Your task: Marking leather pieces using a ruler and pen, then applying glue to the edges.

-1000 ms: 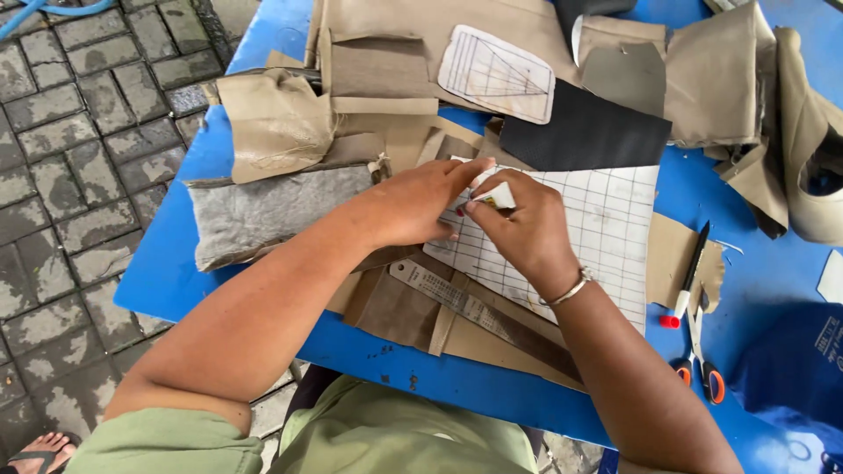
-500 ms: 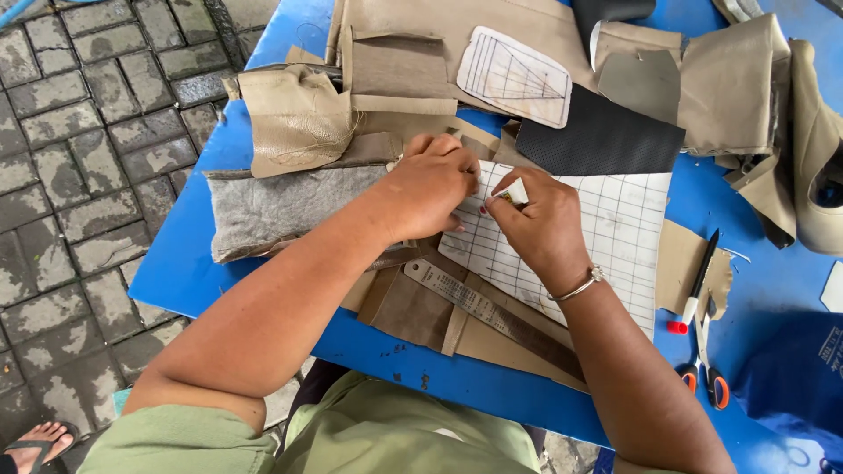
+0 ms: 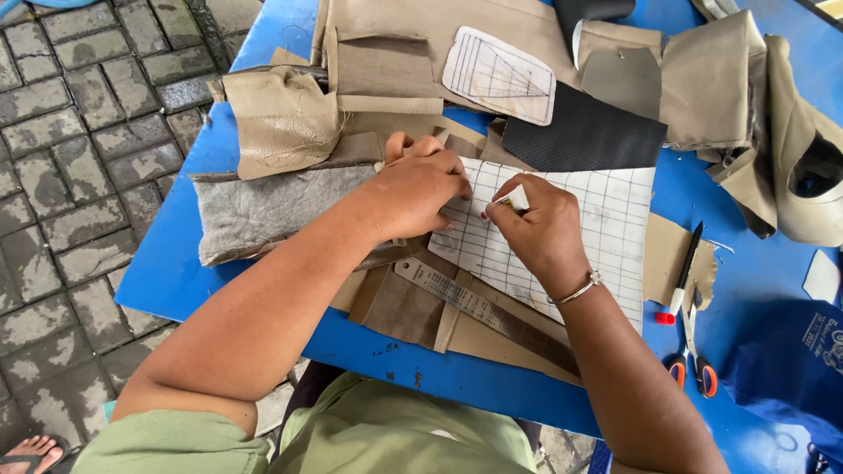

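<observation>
Grid-lined white sheet (image 3: 571, 237) lies on the blue table (image 3: 167, 272), over tan leather scraps. My left hand (image 3: 417, 189) presses flat on its left edge, fingers together. My right hand (image 3: 540, 233) pinches a small white piece (image 3: 512, 202), possibly chalk.

Place: an outdoor leather-craft workshop.
Evidence: a blue worktop (image 3: 184, 272) on paving stones (image 3: 79, 132), heaped with leather offcuts (image 3: 281, 118), scissors (image 3: 694, 360).

Blue bag (image 3: 795, 369) with printed white label at table's right edge, near scissors (image 3: 692, 364)
</observation>
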